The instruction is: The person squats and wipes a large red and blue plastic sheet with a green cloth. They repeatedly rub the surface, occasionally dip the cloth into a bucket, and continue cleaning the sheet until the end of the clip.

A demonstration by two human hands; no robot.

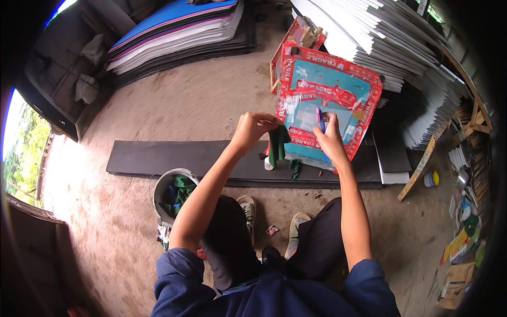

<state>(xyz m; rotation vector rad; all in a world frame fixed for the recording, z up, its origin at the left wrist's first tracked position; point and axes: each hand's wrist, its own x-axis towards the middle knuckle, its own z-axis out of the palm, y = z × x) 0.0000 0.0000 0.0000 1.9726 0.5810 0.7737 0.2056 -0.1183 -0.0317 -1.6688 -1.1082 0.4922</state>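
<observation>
My left hand (259,127) pinches a strip of dark green cloth (278,145), which hangs down in front of the board's left edge. In my right hand (331,136) is a slim blue tool with a pink end (319,117); its exact kind cannot be made out. Both hands are raised before a tilted teal board (356,83) bordered with red and white tape, with a clear plastic layer over its middle. Below the cloth stands a small white round object (268,165). Beside it lies a smaller green scrap (294,169).
A long black foam slab (174,158) lies across the floor. By my left knee stands a grey bucket (157,196) of green and blue scraps. Stacked sheets (179,39) fill the far left, white sheets (359,26) the far right. A wooden bar (417,169) leans at right near a yellow-blue tub (431,179).
</observation>
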